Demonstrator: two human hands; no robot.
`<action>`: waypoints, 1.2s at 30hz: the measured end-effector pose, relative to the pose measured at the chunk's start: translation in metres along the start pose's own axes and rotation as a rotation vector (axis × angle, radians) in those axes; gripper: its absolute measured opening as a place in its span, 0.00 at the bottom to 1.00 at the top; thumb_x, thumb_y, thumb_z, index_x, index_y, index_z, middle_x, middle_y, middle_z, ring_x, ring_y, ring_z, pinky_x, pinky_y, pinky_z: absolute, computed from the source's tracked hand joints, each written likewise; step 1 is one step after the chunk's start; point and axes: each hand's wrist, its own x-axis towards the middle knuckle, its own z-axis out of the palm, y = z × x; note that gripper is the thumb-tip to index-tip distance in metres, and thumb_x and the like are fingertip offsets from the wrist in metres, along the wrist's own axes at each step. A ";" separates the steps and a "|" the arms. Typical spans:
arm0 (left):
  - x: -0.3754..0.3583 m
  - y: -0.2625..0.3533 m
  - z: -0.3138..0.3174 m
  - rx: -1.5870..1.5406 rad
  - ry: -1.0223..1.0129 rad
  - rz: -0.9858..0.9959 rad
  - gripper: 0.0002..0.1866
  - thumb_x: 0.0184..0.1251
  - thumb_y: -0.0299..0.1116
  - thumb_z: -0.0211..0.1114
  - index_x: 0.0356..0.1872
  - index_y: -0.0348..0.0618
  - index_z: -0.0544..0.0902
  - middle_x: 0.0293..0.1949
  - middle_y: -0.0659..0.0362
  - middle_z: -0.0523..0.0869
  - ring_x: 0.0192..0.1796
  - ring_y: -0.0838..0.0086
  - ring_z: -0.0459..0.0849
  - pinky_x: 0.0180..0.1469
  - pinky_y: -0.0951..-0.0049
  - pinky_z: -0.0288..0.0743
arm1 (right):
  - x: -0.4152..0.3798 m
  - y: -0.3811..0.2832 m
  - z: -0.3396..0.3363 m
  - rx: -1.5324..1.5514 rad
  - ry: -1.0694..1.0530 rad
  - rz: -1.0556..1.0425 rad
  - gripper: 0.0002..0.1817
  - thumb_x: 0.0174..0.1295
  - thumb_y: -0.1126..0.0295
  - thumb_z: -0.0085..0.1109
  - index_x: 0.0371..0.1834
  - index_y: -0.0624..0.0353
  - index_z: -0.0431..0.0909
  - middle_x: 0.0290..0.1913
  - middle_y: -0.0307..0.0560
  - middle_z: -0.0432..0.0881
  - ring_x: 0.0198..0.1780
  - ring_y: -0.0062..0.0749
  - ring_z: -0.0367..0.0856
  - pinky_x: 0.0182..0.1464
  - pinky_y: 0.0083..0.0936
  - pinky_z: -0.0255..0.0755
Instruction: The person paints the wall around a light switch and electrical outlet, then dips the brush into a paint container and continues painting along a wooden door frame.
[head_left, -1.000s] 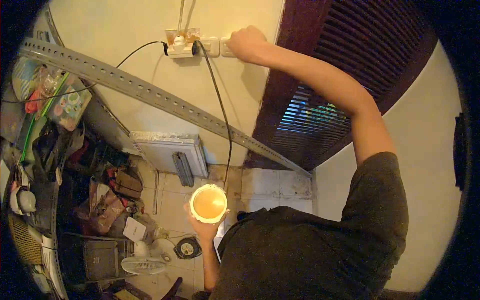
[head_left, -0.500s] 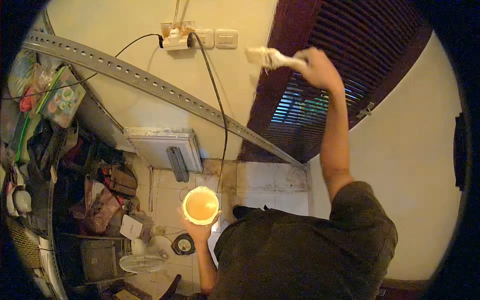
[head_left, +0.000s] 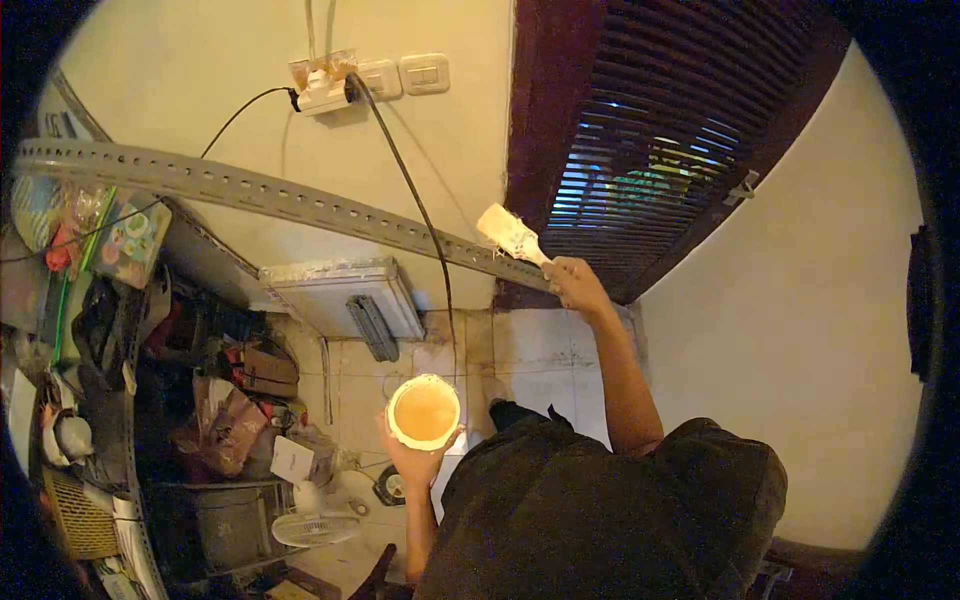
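My left hand [head_left: 412, 462] is wrapped round a round tub of paint [head_left: 425, 412], low in front of my body. Its rim is smeared with pale paint, and cream-yellow paint shows inside. Up and to the right, my right hand [head_left: 578, 285] grips the handle of a paintbrush [head_left: 508, 232]. The brush's bristles are thick with cream paint and point up and left, overlapping the cream wall [head_left: 470, 160] in this view. Just right of the brush is the dark louvred shutter [head_left: 650, 150] with its wooden frame.
A perforated metal bar [head_left: 300, 200] slants across the view behind the brush. Cables hang from a plugged socket [head_left: 325, 92] beside light switches [head_left: 424, 74]. Panels [head_left: 340, 290] lean on the wall. A fan [head_left: 315, 528] and cluttered shelves [head_left: 215, 510] stand at the left.
My right hand has come down and left with the paintbrush, from beside the upper shutter to near the metal bar. The view has shifted slightly; my left hand still holds the tub.
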 end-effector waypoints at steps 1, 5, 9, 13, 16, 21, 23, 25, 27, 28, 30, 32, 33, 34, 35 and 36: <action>0.002 0.003 0.001 -0.017 -0.016 -0.002 0.43 0.32 0.39 0.89 0.53 0.36 0.76 0.50 0.53 0.78 0.53 0.62 0.78 0.58 0.61 0.71 | -0.001 0.005 0.004 0.024 0.004 -0.009 0.19 0.68 0.54 0.58 0.23 0.52 0.74 0.18 0.29 0.67 0.16 0.12 0.58 0.17 0.18 0.50; 0.007 0.001 0.008 0.002 -0.069 -0.019 0.43 0.32 0.38 0.89 0.54 0.36 0.75 0.50 0.53 0.78 0.53 0.63 0.78 0.58 0.62 0.72 | 0.001 0.021 0.016 0.160 0.056 0.001 0.17 0.68 0.55 0.59 0.25 0.51 0.73 0.16 0.26 0.65 0.15 0.12 0.58 0.16 0.18 0.49; 0.016 0.008 0.020 -0.053 -0.105 -0.063 0.46 0.30 0.37 0.90 0.55 0.37 0.73 0.51 0.53 0.78 0.52 0.65 0.79 0.58 0.63 0.73 | 0.001 0.028 0.022 0.372 0.039 0.009 0.13 0.67 0.59 0.61 0.27 0.49 0.72 0.16 0.24 0.62 0.14 0.10 0.56 0.14 0.17 0.48; 0.024 0.015 0.026 0.064 -0.164 0.011 0.46 0.31 0.37 0.90 0.55 0.36 0.72 0.51 0.53 0.79 0.52 0.66 0.80 0.56 0.64 0.74 | -0.007 0.025 0.017 0.442 0.038 0.023 0.11 0.66 0.61 0.62 0.32 0.50 0.72 0.16 0.24 0.61 0.13 0.09 0.55 0.13 0.17 0.47; 0.025 0.004 0.026 0.123 -0.188 0.043 0.45 0.32 0.36 0.90 0.55 0.34 0.73 0.51 0.54 0.80 0.53 0.66 0.80 0.56 0.64 0.75 | -0.014 0.033 0.009 0.351 0.097 0.006 0.10 0.66 0.62 0.62 0.31 0.51 0.72 0.17 0.25 0.62 0.13 0.09 0.55 0.13 0.15 0.47; 0.025 0.006 0.037 -0.126 -0.194 -0.051 0.44 0.31 0.38 0.90 0.54 0.34 0.77 0.50 0.53 0.82 0.54 0.65 0.80 0.56 0.63 0.75 | -0.030 0.061 -0.018 0.289 0.162 0.040 0.08 0.67 0.63 0.60 0.36 0.54 0.76 0.19 0.25 0.65 0.15 0.08 0.57 0.14 0.13 0.48; 0.026 -0.004 0.032 -0.020 -0.196 0.025 0.44 0.29 0.40 0.90 0.54 0.36 0.79 0.50 0.52 0.82 0.54 0.63 0.79 0.59 0.60 0.72 | -0.045 0.066 -0.023 0.237 0.204 0.063 0.08 0.68 0.63 0.59 0.39 0.56 0.78 0.21 0.25 0.67 0.17 0.07 0.59 0.15 0.12 0.49; 0.025 -0.027 0.024 0.104 -0.190 0.153 0.46 0.31 0.38 0.89 0.58 0.37 0.75 0.53 0.52 0.82 0.55 0.63 0.80 0.60 0.60 0.74 | -0.061 0.054 -0.030 0.216 0.216 0.056 0.09 0.68 0.63 0.59 0.41 0.57 0.77 0.23 0.25 0.66 0.17 0.07 0.59 0.16 0.12 0.50; 0.029 -0.026 0.021 0.202 -0.199 0.226 0.50 0.31 0.32 0.89 0.62 0.38 0.69 0.55 0.52 0.81 0.55 0.67 0.82 0.58 0.62 0.79 | -0.080 0.049 -0.034 0.215 0.204 0.053 0.09 0.68 0.63 0.60 0.41 0.57 0.77 0.23 0.25 0.66 0.17 0.07 0.59 0.16 0.12 0.50; 0.035 -0.009 0.022 0.123 -0.177 0.242 0.45 0.31 0.40 0.87 0.57 0.38 0.76 0.53 0.53 0.82 0.55 0.65 0.79 0.60 0.60 0.70 | -0.086 0.047 -0.037 0.212 0.239 0.073 0.09 0.68 0.64 0.60 0.40 0.57 0.76 0.23 0.26 0.64 0.17 0.08 0.58 0.16 0.12 0.50; 0.047 0.017 0.022 0.049 -0.143 0.258 0.41 0.32 0.49 0.86 0.51 0.39 0.82 0.51 0.55 0.84 0.55 0.63 0.76 0.62 0.58 0.62 | -0.099 0.044 -0.043 0.209 0.263 0.090 0.09 0.67 0.64 0.61 0.38 0.56 0.75 0.23 0.26 0.63 0.17 0.08 0.57 0.16 0.12 0.49; 0.059 0.039 0.020 0.042 -0.124 0.450 0.39 0.31 0.48 0.85 0.50 0.41 0.83 0.51 0.57 0.85 0.53 0.66 0.75 0.61 0.61 0.59 | -0.114 0.039 -0.048 0.209 0.280 0.069 0.09 0.66 0.65 0.62 0.34 0.54 0.72 0.22 0.26 0.61 0.16 0.08 0.57 0.16 0.13 0.49; 0.064 0.057 0.014 0.116 -0.099 0.525 0.38 0.32 0.48 0.84 0.49 0.42 0.84 0.49 0.59 0.87 0.50 0.67 0.74 0.60 0.64 0.57 | -0.121 0.032 -0.046 0.213 0.300 0.054 0.10 0.64 0.64 0.63 0.29 0.51 0.72 0.18 0.25 0.63 0.15 0.10 0.57 0.15 0.15 0.51; 0.069 0.070 0.009 0.116 -0.090 0.533 0.38 0.32 0.48 0.84 0.49 0.42 0.84 0.49 0.59 0.87 0.50 0.67 0.74 0.60 0.64 0.57 | -0.126 0.034 -0.047 0.212 0.296 0.044 0.10 0.64 0.64 0.63 0.29 0.51 0.72 0.18 0.25 0.63 0.15 0.10 0.57 0.15 0.15 0.51; 0.074 0.082 0.003 0.199 -0.097 0.615 0.37 0.32 0.48 0.84 0.49 0.42 0.84 0.49 0.59 0.87 0.49 0.67 0.73 0.59 0.64 0.58 | -0.130 0.037 -0.050 0.202 0.293 0.037 0.10 0.64 0.64 0.63 0.29 0.51 0.73 0.18 0.25 0.63 0.15 0.10 0.57 0.15 0.15 0.51; 0.078 0.089 -0.001 0.285 -0.102 0.700 0.37 0.32 0.47 0.84 0.50 0.42 0.84 0.49 0.59 0.87 0.47 0.67 0.73 0.58 0.64 0.58 | -0.135 0.039 -0.054 0.193 0.290 0.028 0.10 0.65 0.64 0.63 0.29 0.51 0.73 0.18 0.25 0.62 0.15 0.10 0.57 0.15 0.15 0.51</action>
